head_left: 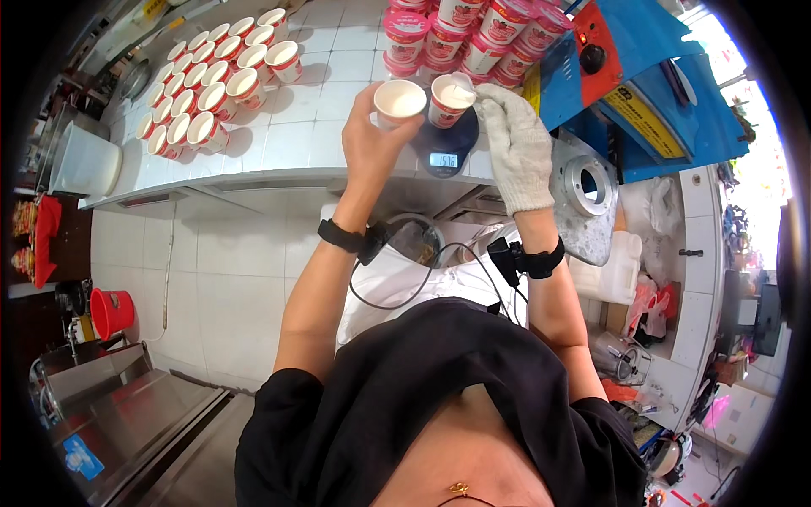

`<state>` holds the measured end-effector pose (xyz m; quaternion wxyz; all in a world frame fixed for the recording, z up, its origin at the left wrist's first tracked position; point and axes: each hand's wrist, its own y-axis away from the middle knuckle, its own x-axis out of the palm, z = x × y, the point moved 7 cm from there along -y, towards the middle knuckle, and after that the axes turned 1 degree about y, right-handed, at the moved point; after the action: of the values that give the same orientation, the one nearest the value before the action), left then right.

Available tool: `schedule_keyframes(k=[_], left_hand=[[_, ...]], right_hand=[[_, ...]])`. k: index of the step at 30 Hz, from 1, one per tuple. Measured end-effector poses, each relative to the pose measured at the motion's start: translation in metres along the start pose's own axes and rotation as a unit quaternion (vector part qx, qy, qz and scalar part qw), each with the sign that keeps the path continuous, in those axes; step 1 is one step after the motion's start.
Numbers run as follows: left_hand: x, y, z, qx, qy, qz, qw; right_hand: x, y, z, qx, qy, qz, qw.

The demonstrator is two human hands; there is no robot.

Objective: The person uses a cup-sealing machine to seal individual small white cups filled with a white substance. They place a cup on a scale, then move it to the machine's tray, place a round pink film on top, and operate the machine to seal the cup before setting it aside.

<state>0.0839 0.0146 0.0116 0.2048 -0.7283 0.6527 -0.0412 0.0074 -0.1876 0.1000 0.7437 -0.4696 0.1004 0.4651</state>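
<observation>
1. Above the tiled counter (325, 100), your left hand (376, 139) is bare and wraps around the left cup (400, 100), thumb on the side toward you and fingers on its far left side.
2. That cup is open at the top, with a pale inside, and sits just left of the scale cup (445, 115); whether its base touches the counter is hidden by your hand.
3. The scale cup, red and white, stands on your dark scale (464, 145), whose lit display (443, 160) faces you.
4. Your right hand (515, 139) wears an off-white knitted glove and is beside the scale cup, fingers bent, their tips at a small pale spoon-like piece (461, 88) over its rim; you cannot tell from this view how firmly they grasp it.
5. To your left, open cups (213, 100) stand in slanting rows on the counter.
6. Beyond the scale, pink-lidded tubs (473, 44) are stacked in tiers.
7. To your right are a blue machine (659, 106) with a red control panel (596, 61) and a metal plate (585, 188) with a round opening.
8. Both your wrists carry black bands (341, 236), with a dark cable (429, 275) looping between them.
</observation>
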Motion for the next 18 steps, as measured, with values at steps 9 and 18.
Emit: schedule_keyframes(k=[9, 18], left_hand=[[0.002, 0.001, -0.003, 0.014, 0.006, -0.006, 1.0], [0.002, 0.001, -0.005, 0.017, 0.002, -0.007, 1.0]], right_hand=[[-0.006, -0.005, 0.009, -0.055, 0.027, -0.015, 0.998], [0.0, -0.002, -0.002, 0.004, -0.026, -0.009, 1.0]])
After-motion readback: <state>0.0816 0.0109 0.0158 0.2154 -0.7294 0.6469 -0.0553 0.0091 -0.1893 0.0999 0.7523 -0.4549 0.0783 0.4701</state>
